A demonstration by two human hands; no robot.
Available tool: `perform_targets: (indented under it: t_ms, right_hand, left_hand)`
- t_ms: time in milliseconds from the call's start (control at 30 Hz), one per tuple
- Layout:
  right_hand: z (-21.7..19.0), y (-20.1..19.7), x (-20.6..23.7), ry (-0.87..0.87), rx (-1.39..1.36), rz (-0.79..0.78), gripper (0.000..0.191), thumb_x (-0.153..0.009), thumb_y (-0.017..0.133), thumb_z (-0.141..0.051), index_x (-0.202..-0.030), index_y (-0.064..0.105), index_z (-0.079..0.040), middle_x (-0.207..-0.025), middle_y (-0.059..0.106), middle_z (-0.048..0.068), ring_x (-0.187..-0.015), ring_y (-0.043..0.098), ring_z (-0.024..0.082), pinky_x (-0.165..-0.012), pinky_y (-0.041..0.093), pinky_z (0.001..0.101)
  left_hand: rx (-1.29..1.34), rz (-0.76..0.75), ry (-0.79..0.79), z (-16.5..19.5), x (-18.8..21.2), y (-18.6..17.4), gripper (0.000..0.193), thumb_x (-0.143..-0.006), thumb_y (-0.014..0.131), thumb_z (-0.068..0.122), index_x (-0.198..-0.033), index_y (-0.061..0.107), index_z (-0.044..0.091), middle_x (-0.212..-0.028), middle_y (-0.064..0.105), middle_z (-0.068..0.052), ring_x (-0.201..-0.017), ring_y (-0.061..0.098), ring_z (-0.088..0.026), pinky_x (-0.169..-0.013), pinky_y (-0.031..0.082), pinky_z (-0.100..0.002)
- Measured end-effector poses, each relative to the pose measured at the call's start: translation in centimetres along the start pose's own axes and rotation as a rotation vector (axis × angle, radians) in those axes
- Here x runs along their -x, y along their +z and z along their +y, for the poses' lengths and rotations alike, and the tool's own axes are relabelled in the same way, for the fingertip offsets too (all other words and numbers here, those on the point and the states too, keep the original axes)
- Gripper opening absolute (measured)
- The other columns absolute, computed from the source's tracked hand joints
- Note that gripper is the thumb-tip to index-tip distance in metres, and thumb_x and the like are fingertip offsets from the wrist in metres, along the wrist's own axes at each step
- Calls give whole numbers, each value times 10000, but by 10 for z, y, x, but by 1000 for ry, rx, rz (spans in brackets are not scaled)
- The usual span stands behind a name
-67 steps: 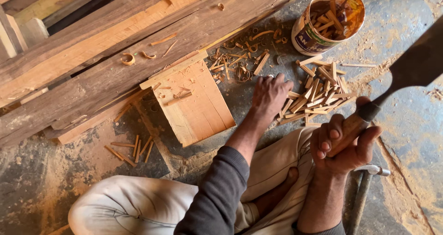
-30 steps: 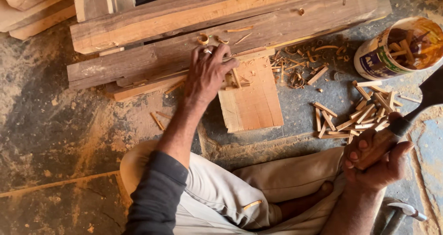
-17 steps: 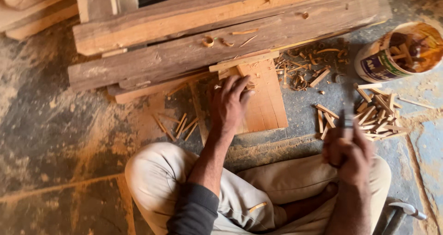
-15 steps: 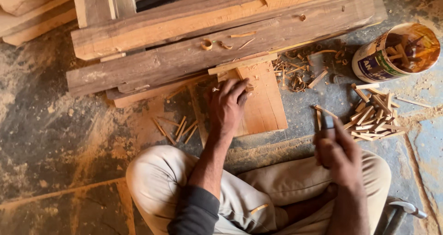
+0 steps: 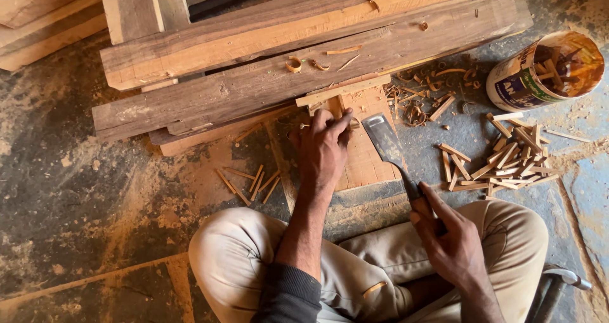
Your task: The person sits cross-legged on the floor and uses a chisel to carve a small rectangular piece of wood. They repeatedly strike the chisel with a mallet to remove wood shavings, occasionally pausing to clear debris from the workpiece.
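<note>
In the head view the person sits cross-legged on the dusty floor (image 5: 95, 190), and the left hand (image 5: 320, 146) presses down on a flat wooden board (image 5: 368, 161), its fingertips pinching a small wooden peg (image 5: 338, 109) upright near the board's far edge, at about 12 o'clock from the knuckles. The right hand (image 5: 453, 240) is clenched round the handle of a broad chisel (image 5: 388, 144), whose blade lies flat along the board at roughly 2 o'clock from the left hand, its edge just beside the left fingertips. That closeness looks like the main hazard: a slip of the blade toward 11 o'clock could catch the fingers holding the peg, and a peg this slim could split or tip under a glancing cut. The board rests loose against the heavy timber beams (image 5: 266, 82), so it may skid on the sawdust. A heap of cut wooden pegs (image 5: 507, 161) lies at 3 o'clock, and a paint tub (image 5: 545, 69) holding more stands at 2 o'clock, well apart from both hands.
</note>
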State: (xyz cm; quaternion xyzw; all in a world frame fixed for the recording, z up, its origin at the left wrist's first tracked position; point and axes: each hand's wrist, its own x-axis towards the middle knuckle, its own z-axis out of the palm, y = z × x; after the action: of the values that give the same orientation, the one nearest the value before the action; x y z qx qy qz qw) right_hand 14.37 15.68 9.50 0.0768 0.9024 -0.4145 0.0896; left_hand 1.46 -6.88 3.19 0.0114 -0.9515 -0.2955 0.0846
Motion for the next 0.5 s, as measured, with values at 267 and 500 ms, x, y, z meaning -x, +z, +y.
perform_targets:
  t_ms: [267, 500]
  right_hand:
    - [-16, 7, 11, 2, 60, 5, 581, -875, 722, -231, -1439, 587, -201, -1054, 803, 50, -653, 733, 129, -588, 589, 308]
    - [-36, 15, 22, -57, 149, 86, 516, -909, 691, -258, -1417, 620, -206, -983, 775, 74, -629, 721, 164, -582, 579, 331]
  left_hand:
    - [-35, -14, -79, 3, 3, -8, 508, -818, 838, 247, -1282, 713, 410, -1126, 559, 1, -1014, 608, -201, -1034, 333, -622]
    - [70, -19, -130, -4, 3, -1, 496, -830, 854, 282, -1278, 703, 433, -1130, 569, 6, -1024, 598, -186, -1017, 384, -666]
